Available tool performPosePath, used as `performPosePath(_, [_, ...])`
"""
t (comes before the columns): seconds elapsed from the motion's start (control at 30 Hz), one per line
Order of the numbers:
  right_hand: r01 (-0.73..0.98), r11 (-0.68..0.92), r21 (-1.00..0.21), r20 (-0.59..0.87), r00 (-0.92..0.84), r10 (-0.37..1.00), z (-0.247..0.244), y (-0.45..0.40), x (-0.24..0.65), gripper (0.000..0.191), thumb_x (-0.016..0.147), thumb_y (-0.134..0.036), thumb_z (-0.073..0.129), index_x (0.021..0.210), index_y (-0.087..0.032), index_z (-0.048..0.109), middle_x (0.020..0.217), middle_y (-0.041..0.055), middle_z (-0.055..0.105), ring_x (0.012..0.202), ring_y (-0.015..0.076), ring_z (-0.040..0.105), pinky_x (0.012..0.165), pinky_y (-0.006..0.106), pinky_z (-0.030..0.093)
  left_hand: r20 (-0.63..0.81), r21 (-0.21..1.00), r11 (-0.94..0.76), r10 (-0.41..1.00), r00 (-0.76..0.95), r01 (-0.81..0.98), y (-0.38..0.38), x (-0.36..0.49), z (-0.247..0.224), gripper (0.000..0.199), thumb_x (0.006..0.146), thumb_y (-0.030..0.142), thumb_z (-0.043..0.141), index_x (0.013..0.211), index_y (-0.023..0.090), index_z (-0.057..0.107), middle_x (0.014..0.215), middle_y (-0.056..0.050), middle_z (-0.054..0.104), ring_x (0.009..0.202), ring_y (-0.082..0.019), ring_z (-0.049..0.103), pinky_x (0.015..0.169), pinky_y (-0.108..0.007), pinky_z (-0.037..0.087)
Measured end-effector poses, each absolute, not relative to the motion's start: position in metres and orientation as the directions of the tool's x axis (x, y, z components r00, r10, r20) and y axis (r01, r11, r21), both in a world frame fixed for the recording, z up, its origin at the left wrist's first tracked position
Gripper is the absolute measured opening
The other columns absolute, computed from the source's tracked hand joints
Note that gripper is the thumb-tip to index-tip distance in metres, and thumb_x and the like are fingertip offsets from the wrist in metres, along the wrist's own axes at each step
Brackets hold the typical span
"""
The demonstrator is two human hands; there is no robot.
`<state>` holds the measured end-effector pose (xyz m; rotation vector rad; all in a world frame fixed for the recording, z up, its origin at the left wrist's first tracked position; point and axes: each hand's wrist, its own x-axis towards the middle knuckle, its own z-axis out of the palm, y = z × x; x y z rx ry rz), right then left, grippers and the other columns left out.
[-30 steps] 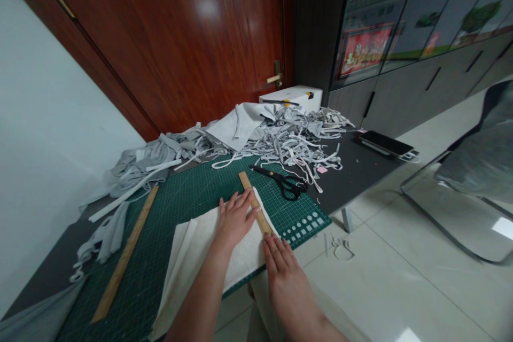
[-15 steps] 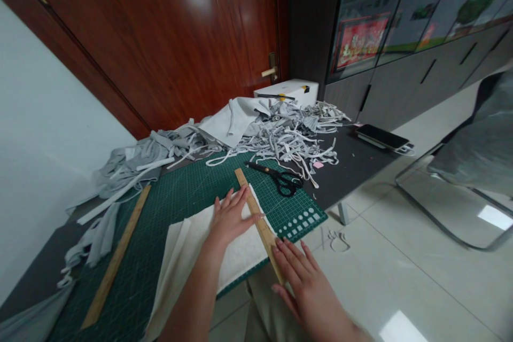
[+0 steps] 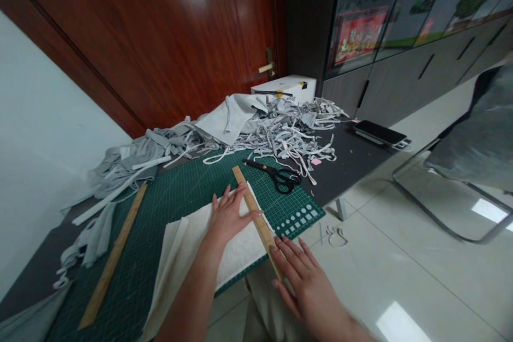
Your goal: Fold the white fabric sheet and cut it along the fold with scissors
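Note:
A cream cloth (image 3: 244, 254) with folds at its left side lies on the green cutting mat (image 3: 180, 184). Along the cloth's right edge runs a wooden ruler (image 3: 259, 223), reaching past the mat's near edge. My left hand (image 3: 228, 215) rests open on the cloth, its fingertips and thumb touching the ruler. Fingers stretched out, my right hand (image 3: 302, 278) lies against the ruler's near end. Black scissors (image 3: 278, 175) lie just beyond the ruler. A second wooden ruler (image 3: 114, 256) lies on the left part of the mat.
Grey fabric strips (image 3: 276, 136) and scraps (image 3: 140, 155) are heaped along the back of the dark table (image 3: 340, 163). Behind them stands a white box (image 3: 286, 88). A phone (image 3: 380, 132) lies at the table's right end, near a chair (image 3: 468, 155). More strips (image 3: 335, 236) are on the floor.
The whole view has shifted slightly, so things appear a little further left and up. Both hands keep their places on the ruler and cloth.

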<state>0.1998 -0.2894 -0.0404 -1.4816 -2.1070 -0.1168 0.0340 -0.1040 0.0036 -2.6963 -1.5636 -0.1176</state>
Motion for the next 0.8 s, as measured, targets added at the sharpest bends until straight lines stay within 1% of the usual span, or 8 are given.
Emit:
performPosePath(0.1, [0.882,0.394,-0.258,0.503,-0.226,0.834,-0.0405,-0.291,0.2018,0.051,0.09,-0.03,0.052,0.138,-0.014,0.042,0.138,0.0101,0.053,0.127,0.0274,0.047,0.101,0.051,0.046,0.058,0.039,-0.512,0.859,0.509,0.858,-0.1033,0.0331,0.0042,0.071,0.083,0.066,0.046,0.142,0.028,0.032,0.151,-0.003,0.031,0.141,-0.034,0.018,0.107,-0.066,0.016])
performPosePath(0.27, [0.879,0.39,-0.274,0.567,-0.179,0.804,-0.0435,-0.2932,0.2012,0.044,0.091,-0.029,0.052,0.132,-0.014,0.049,0.127,0.0126,0.061,0.12,0.028,0.053,0.096,0.051,0.05,0.032,0.06,-0.529,0.849,0.528,0.847,-0.103,0.0312,0.0067,0.08,0.079,0.068,0.051,0.144,0.027,0.029,0.153,-0.004,0.026,0.141,-0.035,0.016,0.107,-0.066,0.014])
performPosePath(0.37, [0.861,0.392,-0.324,0.615,-0.123,0.779,-0.0445,-0.295,0.1997,0.037,0.089,-0.027,0.055,0.124,-0.014,0.056,0.113,0.0146,0.065,0.109,0.0276,0.058,0.09,0.047,0.054,0.02,0.068,-0.526,0.85,0.526,0.847,-0.1041,0.0317,0.0086,0.081,0.079,0.068,0.051,0.145,0.027,0.028,0.153,-0.004,0.025,0.141,-0.034,0.015,0.108,-0.066,0.013])
performPosePath(0.43, [0.843,0.405,-0.355,0.64,-0.097,0.762,-0.0444,-0.2962,0.1987,0.033,0.088,-0.025,0.056,0.119,-0.014,0.059,0.101,0.0131,0.066,0.099,0.0261,0.06,0.084,0.044,0.056,0.019,0.066,-0.52,0.854,0.52,0.852,-0.1049,0.0324,0.0092,0.079,0.08,0.068,0.051,0.144,0.028,0.03,0.154,-0.004,0.024,0.141,-0.034,0.015,0.108,-0.066,0.013])
performPosePath(0.5, [0.821,0.429,-0.378,0.659,-0.087,0.747,-0.0439,-0.2968,0.198,0.031,0.088,-0.022,0.056,0.118,-0.014,0.06,0.093,0.0109,0.065,0.092,0.0241,0.06,0.08,0.041,0.057,0.026,0.059,-0.518,0.855,0.517,0.853,-0.1055,0.0329,0.0093,0.077,0.08,0.068,0.05,0.144,0.028,0.032,0.153,-0.003,0.025,0.141,-0.034,0.016,0.108,-0.065,0.013])
performPosePath(0.63, [0.789,0.462,-0.404,0.669,-0.09,0.738,-0.042,-0.2962,0.1978,0.033,0.087,-0.019,0.057,0.119,-0.011,0.058,0.09,0.0101,0.065,0.088,0.0225,0.059,0.078,0.038,0.056,0.029,0.05,-0.521,0.854,0.52,0.852,-0.1057,0.0328,0.0091,0.077,0.081,0.067,0.049,0.144,0.028,0.031,0.153,-0.003,0.027,0.141,-0.033,0.017,0.108,-0.065,0.013])
performPosePath(0.8, [0.801,0.442,-0.404,0.66,-0.079,0.747,-0.0393,-0.2964,0.1954,0.031,0.088,-0.019,0.056,0.118,-0.012,0.058,0.087,0.0098,0.064,0.077,0.0206,0.058,0.066,0.034,0.054,0.008,0.04,-0.515,0.857,0.515,0.856,-0.1058,0.0326,0.01,0.077,0.083,0.066,0.048,0.146,0.028,0.027,0.153,-0.004,0.026,0.141,-0.033,0.017,0.108,-0.064,0.013])
